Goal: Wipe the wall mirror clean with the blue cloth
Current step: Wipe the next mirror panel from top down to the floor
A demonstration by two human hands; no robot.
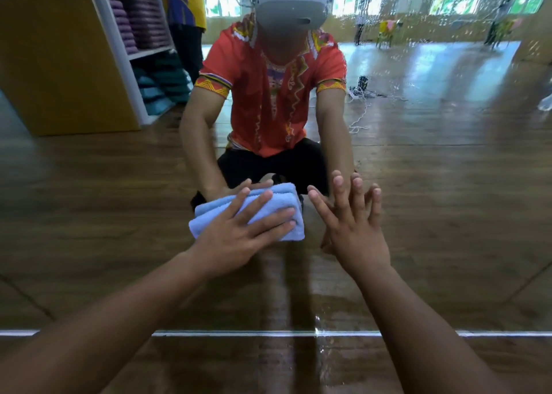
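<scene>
Fingers [263,199] on the left hand [236,235] are fanned out straight and pressing flat on the folded blue cloth [206,219], not curled round it. The cloth is pinned against the wall mirror [448,184], low down, roughly 6 o'clock from the middle of my head feed. The right hand [355,232] is just beside the cloth at its 3 o'clock. Its fingers are spread wide, tips meeting their own reflection and holding nothing, so I read it as a brace on the glass.

Looks to me like we're mid-wipe on the lower part of the mirror. Out at 1 to 2 o'clock the glass is covered in water droplets [478,11], and there's a wet streak [321,328] down by the mirror's bottom edge [239,333] at 6 o'clock, so I'd say plenty is left to do.

For the next move I reckon it needs even palm pressure and a long sweep toward those droplets. That probably means getting up out of the crouch, and the bracing hand will leave its own prints to wipe.
</scene>
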